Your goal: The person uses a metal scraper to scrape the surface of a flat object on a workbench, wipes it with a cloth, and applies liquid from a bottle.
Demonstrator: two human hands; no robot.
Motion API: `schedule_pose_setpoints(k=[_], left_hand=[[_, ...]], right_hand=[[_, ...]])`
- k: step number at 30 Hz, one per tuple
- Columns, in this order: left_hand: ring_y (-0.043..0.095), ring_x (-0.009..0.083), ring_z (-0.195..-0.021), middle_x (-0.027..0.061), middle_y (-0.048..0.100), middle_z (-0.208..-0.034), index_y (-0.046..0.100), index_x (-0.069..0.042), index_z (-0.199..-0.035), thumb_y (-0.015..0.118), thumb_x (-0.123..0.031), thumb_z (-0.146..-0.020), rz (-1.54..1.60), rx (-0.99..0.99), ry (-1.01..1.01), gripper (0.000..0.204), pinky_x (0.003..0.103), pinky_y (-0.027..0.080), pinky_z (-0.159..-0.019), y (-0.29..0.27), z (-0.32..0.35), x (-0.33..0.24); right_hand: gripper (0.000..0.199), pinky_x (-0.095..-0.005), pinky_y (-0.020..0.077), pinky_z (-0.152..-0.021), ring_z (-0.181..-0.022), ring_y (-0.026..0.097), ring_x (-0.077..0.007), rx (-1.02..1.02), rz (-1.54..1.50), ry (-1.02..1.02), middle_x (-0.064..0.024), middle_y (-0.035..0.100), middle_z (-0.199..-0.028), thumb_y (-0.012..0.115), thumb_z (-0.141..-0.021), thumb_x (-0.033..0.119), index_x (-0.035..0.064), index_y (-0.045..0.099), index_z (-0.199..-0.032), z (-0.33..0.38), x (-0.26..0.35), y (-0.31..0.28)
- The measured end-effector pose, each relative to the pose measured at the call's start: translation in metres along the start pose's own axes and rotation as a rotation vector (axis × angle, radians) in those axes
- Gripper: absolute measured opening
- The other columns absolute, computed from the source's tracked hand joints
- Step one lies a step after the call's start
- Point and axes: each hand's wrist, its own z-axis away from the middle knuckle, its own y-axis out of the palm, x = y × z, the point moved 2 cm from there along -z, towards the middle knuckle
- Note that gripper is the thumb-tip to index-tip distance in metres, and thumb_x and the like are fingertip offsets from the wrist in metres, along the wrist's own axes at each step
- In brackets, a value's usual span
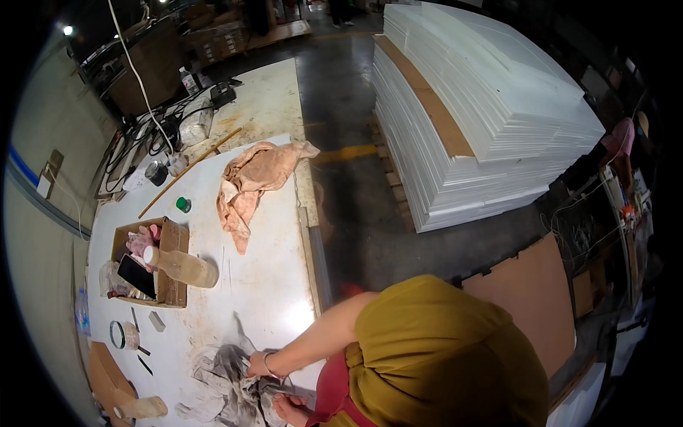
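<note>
hands in the grey rags at the tabletop's near edge

a cardboard box (171,274) with a plastic bottle (181,267) laid across it sits up the white tabletop (263,285), a pinkish cloth (252,185) beyond it, a tape roll (117,334) to the left. across the aisle stands a tall stack of white sheets (484,107). the dirty grey rag (228,377) lies bunched at the near edge; the left hand (260,364) is clenched on its right end, the right hand (292,409) just below it, its grip half hidden, so i cannot tell.
</note>
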Motion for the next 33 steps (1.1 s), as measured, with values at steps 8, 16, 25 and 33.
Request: schedule_pose_setpoints(k=[8, 16, 25, 33], left_hand=[[0.052, 0.0205, -0.090, 0.0111, 0.056, -0.095, 0.054, -0.002, -0.094, 0.051, -0.019, -0.084, -0.097, 0.010, 0.142, 0.020, 0.033, 0.041, -0.080, 0.015, 0.004, -0.026], [0.049, 0.0163, -0.078, 0.0026, 0.054, -0.087, 0.056, -0.008, -0.099, 0.051, -0.020, -0.083, -0.071, -0.028, -0.089, 0.020, 0.028, 0.042, -0.063, -0.015, -0.024, 0.000], [0.045, 0.0172, -0.062, 0.0015, 0.045, -0.061, 0.048, -0.008, -0.071, 0.062, -0.015, -0.069, -0.561, 0.355, 0.355, 0.015, 0.031, 0.037, -0.053, -0.057, -0.068, 0.024], [0.042, 0.0145, -0.056, -0.0008, 0.042, -0.061, 0.049, -0.009, -0.071, 0.051, -0.014, -0.080, 0.043, -0.117, -0.218, 0.010, 0.028, 0.037, -0.050, -0.007, -0.032, 0.001]], right_hand=[[0.034, -0.0373, 0.0434, -0.052, -0.060, 0.057, -0.0216, 0.137, -0.066, 0.052, -0.0127, 0.061, -0.074, 0.068, -0.067, 0.020, -0.0049, 0.062, -0.089, 0.017, -0.009, 0.009], [0.039, -0.0372, 0.0459, -0.057, -0.066, 0.059, -0.0237, 0.118, 0.014, 0.069, -0.0144, 0.063, -0.080, 0.069, -0.065, 0.019, -0.0052, 0.061, -0.094, 0.012, -0.011, 0.003], [0.039, -0.0372, 0.0463, -0.058, -0.066, 0.059, -0.0241, 0.129, 0.009, 0.058, -0.0148, 0.063, -0.081, 0.069, -0.065, 0.019, -0.0052, 0.061, -0.095, 0.011, -0.008, 0.004], [0.040, -0.0371, 0.0466, -0.059, -0.067, 0.060, -0.0245, 0.125, 0.003, 0.050, -0.0151, 0.063, -0.081, 0.069, -0.065, 0.019, -0.0053, 0.061, -0.095, 0.014, -0.009, 0.004]])
